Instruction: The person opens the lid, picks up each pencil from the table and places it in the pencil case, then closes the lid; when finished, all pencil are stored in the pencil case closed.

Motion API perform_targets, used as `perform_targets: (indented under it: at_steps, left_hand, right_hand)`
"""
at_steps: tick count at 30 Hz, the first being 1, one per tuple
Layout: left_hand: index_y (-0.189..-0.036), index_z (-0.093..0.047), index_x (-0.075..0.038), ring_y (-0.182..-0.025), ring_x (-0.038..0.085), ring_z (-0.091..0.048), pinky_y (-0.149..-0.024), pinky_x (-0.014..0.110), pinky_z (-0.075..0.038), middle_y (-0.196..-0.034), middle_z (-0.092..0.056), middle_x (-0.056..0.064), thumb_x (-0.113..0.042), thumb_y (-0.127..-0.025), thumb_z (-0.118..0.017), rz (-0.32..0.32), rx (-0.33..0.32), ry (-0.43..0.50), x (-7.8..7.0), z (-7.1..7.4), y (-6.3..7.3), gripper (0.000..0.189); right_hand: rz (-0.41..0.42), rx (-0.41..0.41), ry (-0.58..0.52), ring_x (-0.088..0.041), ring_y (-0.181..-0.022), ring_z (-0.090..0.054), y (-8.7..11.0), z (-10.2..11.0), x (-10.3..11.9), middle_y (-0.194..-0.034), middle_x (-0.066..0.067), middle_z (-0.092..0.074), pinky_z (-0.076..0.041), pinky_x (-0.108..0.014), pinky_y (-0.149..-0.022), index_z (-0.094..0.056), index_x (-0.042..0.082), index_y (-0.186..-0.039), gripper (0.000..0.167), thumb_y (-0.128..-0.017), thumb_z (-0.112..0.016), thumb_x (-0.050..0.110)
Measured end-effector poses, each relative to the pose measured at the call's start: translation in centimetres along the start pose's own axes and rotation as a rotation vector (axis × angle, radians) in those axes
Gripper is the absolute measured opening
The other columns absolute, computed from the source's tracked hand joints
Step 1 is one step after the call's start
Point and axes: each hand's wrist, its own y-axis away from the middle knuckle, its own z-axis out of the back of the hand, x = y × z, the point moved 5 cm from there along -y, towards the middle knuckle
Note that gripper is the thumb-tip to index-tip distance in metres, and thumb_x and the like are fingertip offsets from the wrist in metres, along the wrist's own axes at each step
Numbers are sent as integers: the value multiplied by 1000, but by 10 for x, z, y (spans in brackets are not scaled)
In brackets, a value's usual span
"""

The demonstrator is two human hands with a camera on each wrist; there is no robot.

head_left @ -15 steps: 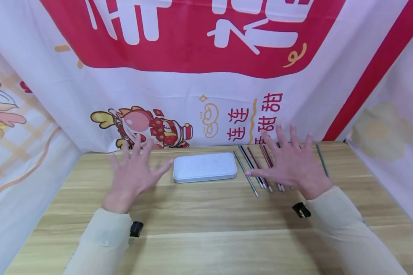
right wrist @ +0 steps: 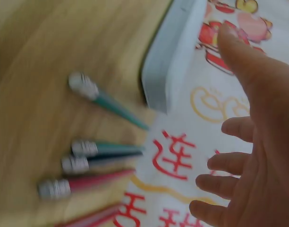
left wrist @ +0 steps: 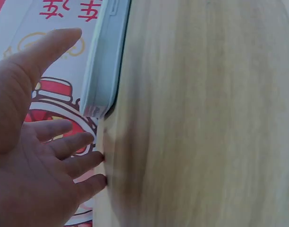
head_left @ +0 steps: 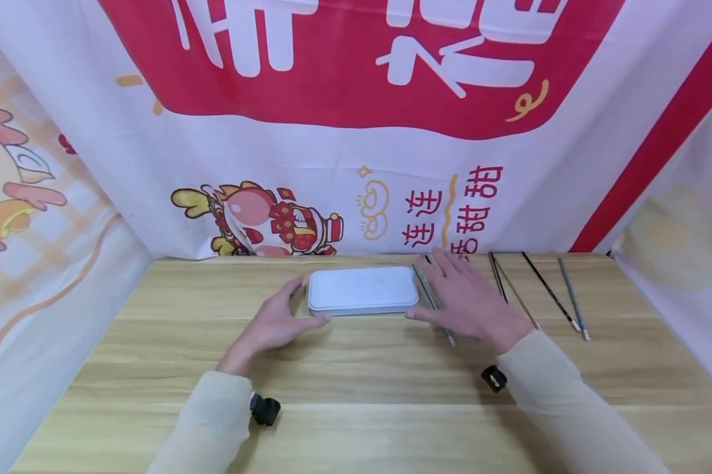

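A flat white case (head_left: 363, 288) with rounded corners lies closed near the back of the wooden table. At its left end is my left hand (head_left: 279, 319), thumb and fingers spread apart around that side. In the left wrist view a gap shows between the fingers and the case (left wrist: 106, 61). My right hand (head_left: 465, 299) hovers by the right end, fingers extended over several pencils. A green pencil (head_left: 437, 309) lies between this hand and the case. The right wrist view shows red pencils (right wrist: 88, 184) and green ones with metal-banded erasers below the right hand (right wrist: 272, 137). Both palms hold nothing.
Farther right lie a black pencil (head_left: 550, 289), a grey pencil (head_left: 574, 299) and a tan one (head_left: 517, 289). A printed white and red cloth (head_left: 356, 99) hangs along the table's back edge, with more cloth (head_left: 54, 250) at the left.
Both hands have moved inward towards the case, one to each end, and come lower. The right hand has uncovered the pencils farther right. The view has shifted slightly.
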Motion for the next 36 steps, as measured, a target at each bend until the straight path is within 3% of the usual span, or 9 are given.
perform_targets:
  at_steps: [9, 20, 26, 36]
  left_hand:
    - [-172, -22, -10, -167, 42, -20, -136, 60, -21, -179, -23, 18, -35, -87, -91, -9, 0, 98, -4, -13, -19, 111]
    - [-172, -24, -11, -168, 37, -19, -139, 54, -14, -180, -24, 16, -25, -90, -89, 2, -10, 159, 6, -17, -31, 106]
    - [-171, -26, -13, -167, 35, -25, -139, 54, 10, -177, -30, 17, -29, -90, -90, -21, -20, 163, 9, -18, -33, 105]
    - [-171, -28, -20, -169, 34, -19, -138, 56, 11, -178, -31, 12, -34, -87, -92, 29, -25, 191, 12, -20, -36, 107]
  right_hand:
    - [94, -37, -27, -42, -161, -36, -28, -17, 35, -172, -22, -38, -34, -60, -132, -44, 13, -164, 93, -92, -80, 59]
    - [194, -11, 19, -40, -157, -44, -51, -33, 73, -168, -20, -46, -37, -56, -132, -48, 12, -162, 77, -99, -76, 48]
    - [178, 22, 46, -39, -158, -44, -56, -37, 79, -167, -18, -47, -37, -51, -132, -49, 11, -161, 74, -100, -76, 44]
    - [150, 11, 137, -38, -154, -49, -61, -41, 83, -165, -19, -51, -44, -47, -128, -51, 10, -159, 73, -100, -77, 44]
